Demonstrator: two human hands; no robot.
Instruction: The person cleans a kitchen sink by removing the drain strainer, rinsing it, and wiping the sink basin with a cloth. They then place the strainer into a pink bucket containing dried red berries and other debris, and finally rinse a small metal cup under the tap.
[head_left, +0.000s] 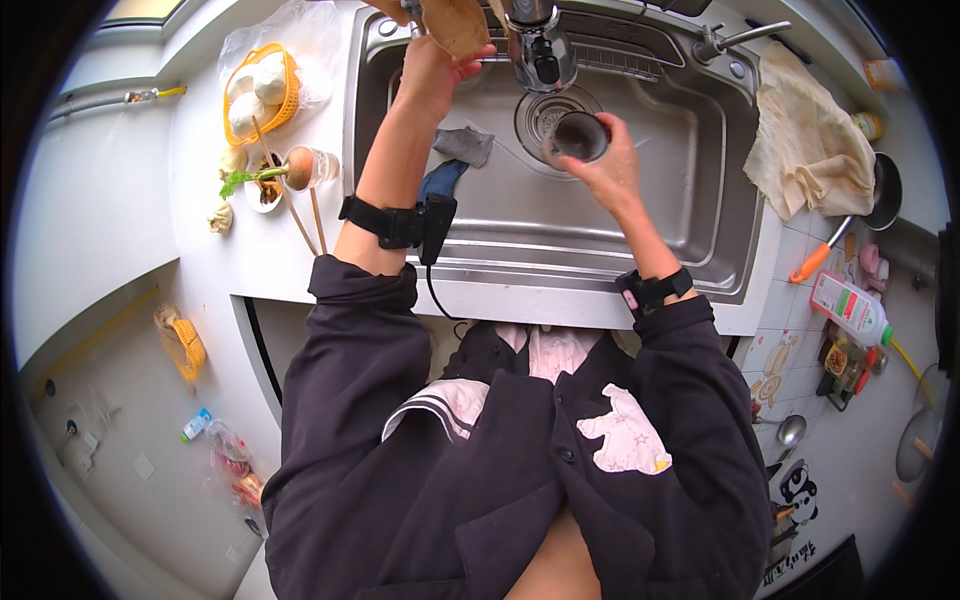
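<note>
My right hand [610, 165] has its grip closed around a dark glass cup [577, 137], holding it tilted over the drain [545, 112] in the middle of the steel sink [700, 215], just below the tap [540, 45]; my left hand [435, 70] is raised at the far left of the sink, grip closed on a tan cloth [455, 22] beside the tap; a grey rag [463, 145] lies in the basin between my arms; on the bench to the left stand a yellow basket [285, 105] of white buns and a small dish [262, 195]; a beige towel [810, 140] lies on the right
</note>
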